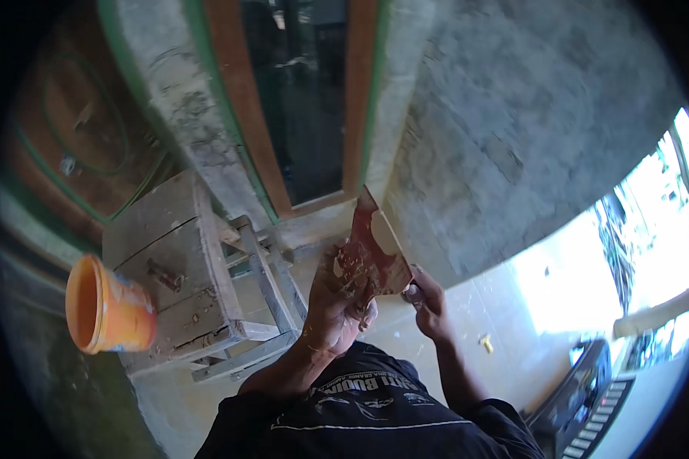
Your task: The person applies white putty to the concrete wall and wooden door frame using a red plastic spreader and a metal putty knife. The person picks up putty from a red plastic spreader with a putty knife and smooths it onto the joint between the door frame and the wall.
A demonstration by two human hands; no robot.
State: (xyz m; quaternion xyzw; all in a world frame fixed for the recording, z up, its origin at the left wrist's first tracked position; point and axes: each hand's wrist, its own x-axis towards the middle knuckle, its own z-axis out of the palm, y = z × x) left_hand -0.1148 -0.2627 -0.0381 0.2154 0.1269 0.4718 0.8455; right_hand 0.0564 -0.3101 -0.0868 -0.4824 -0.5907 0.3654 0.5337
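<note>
My left hand is smeared with pale putty and closed around a flat red putty spreader, held tilted in front of my chest. Pale putty coats part of the spreader along its right side. Close to its lower right corner, my right hand has its fingers curled together. Whatever those fingers grip is too small and too hidden to name. Beyond the spreader's tip stands a wood-framed window beside a grey plastered wall.
On my left, a worn wooden table carries an orange bucket tipped in view. A brown door stands behind it. A small yellow object lies on the tiled floor. An electronic keyboard is at lower right.
</note>
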